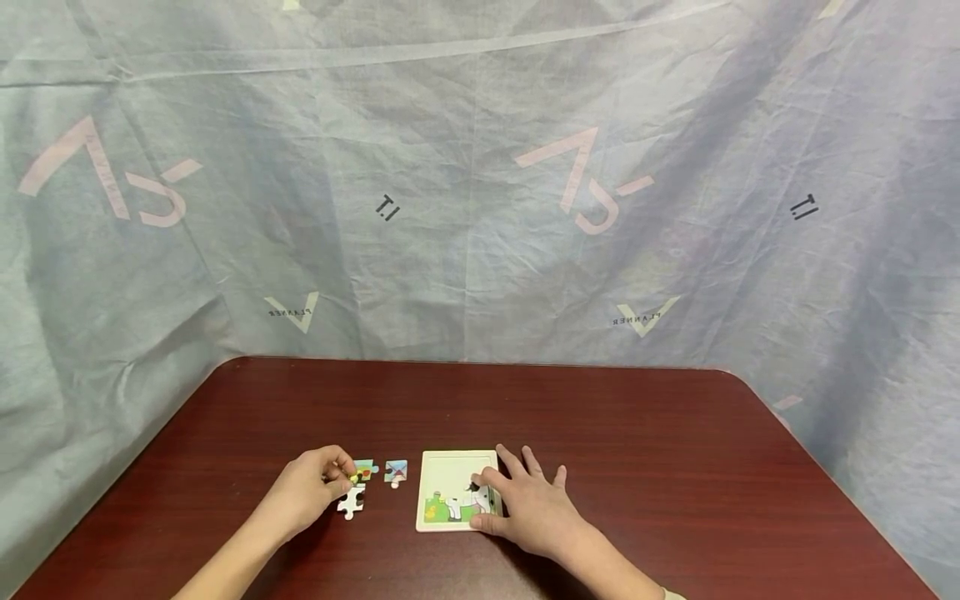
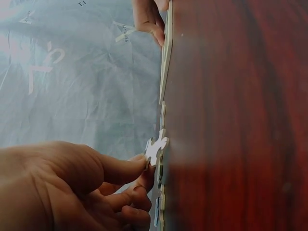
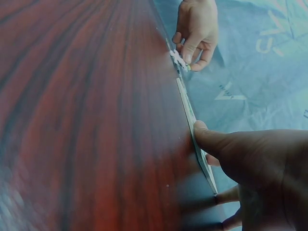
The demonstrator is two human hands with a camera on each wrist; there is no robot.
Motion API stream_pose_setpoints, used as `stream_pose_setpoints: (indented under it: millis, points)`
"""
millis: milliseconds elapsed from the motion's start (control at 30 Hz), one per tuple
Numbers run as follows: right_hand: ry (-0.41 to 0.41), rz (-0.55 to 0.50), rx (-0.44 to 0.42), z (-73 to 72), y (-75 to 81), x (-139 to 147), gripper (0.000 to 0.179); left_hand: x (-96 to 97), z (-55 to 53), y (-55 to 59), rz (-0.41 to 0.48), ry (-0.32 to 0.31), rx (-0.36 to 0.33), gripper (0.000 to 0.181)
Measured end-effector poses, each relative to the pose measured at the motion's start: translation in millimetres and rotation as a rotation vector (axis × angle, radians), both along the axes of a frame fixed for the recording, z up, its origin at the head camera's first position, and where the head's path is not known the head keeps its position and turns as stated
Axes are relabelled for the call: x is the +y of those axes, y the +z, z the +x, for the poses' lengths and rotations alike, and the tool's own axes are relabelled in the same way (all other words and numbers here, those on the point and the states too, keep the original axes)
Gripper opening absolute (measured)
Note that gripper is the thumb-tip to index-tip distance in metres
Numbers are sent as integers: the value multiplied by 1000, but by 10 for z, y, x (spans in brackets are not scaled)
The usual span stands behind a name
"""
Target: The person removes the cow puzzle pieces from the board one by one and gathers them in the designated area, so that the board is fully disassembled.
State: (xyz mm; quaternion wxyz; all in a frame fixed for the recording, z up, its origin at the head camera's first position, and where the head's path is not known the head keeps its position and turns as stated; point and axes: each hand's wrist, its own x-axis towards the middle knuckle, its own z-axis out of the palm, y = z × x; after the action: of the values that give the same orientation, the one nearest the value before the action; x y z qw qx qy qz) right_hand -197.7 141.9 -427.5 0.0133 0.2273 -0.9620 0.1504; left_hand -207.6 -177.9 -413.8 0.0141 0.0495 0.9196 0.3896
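The reddish-brown counter [image 1: 645, 442] bears a jigsaw tray [image 1: 450, 472] touching the right hand [image 1: 536, 504], and jigsaw pieces [image 1: 396, 470] just beside the left hand [image 1: 311, 490].

A narrow passage separates the puzzle tray [image 1: 442, 527] from the nearest loose piece [image 1: 397, 469]; cloth [image 1: 465, 267] blocks the back.
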Motion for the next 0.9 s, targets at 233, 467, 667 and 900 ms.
stream_pose_setpoints:
  millis: [233,467,667,900]
  points:
    - [-8,7,-9,3,-2,-8,50,-15,-8,-14,-5,1,-12,12]
    - [-2,4,-10,2,-12,-12,51,-30,-17,-9,-35,-1,-19,12]
    - [-2,5,-1,1,-2,-17,50,-35,-28,-4,-42,5,-7,13]
    - [-2,11,7,-4,-1,-25,52,-30,-30,17,-49,12,15,11]
